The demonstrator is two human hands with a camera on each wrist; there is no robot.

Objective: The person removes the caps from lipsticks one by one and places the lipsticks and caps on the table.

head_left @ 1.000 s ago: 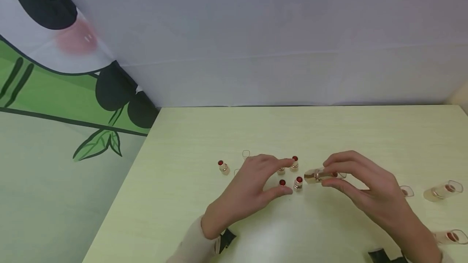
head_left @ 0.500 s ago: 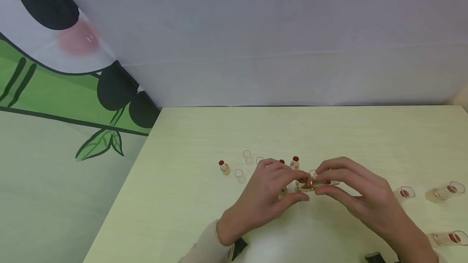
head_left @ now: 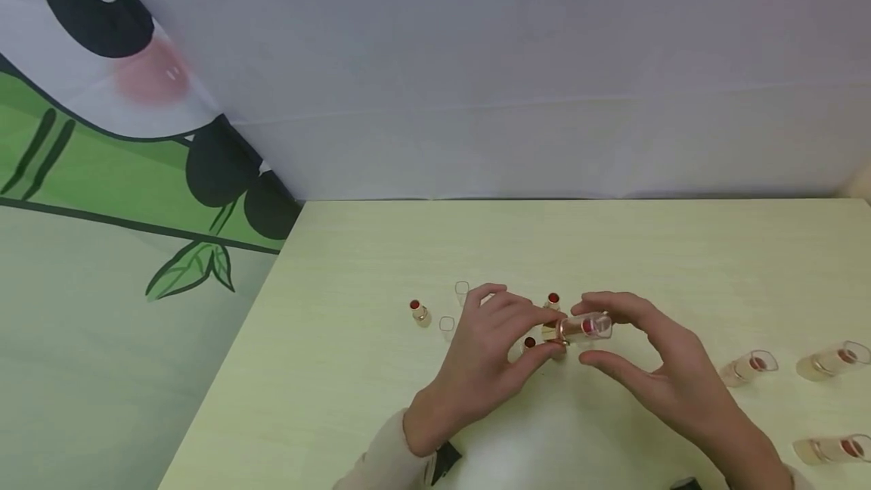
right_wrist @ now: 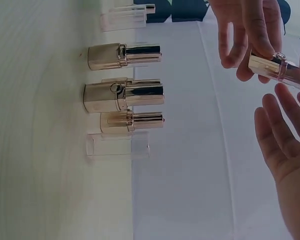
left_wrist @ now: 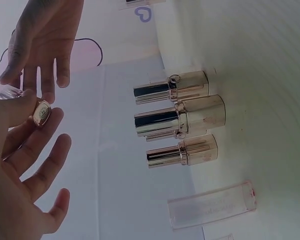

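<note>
Between the thumb and fingers of my left hand [head_left: 486,342] is the gold base of a capped lipstick [head_left: 578,328], its clear cap pointing right. The right wrist view shows the lipstick [right_wrist: 275,67] tilted, with my left hand [right_wrist: 252,30] gripping its base. My right hand [head_left: 656,361] is spread around the capped end, its thumb apart from it; contact of its fingertips is hard to tell. Behind the left hand stand uncapped lipsticks, one red-tipped lipstick [head_left: 553,301] among them. In the left wrist view several gold lipsticks [left_wrist: 180,120] stand close together, partly overlapping.
A lone uncapped lipstick [head_left: 420,313] stands at the left, near a clear cap [head_left: 446,324] and another clear cap [head_left: 462,289]. On the right stand three capped lipsticks, the nearest one [head_left: 833,448] by the frame edge. A white cloth [head_left: 517,97] hangs behind the table [head_left: 381,248].
The right hand held the capped lipstick and brought it left to the left hand. The left hand moved right and took its base; the right hand's fingers have spread.
</note>
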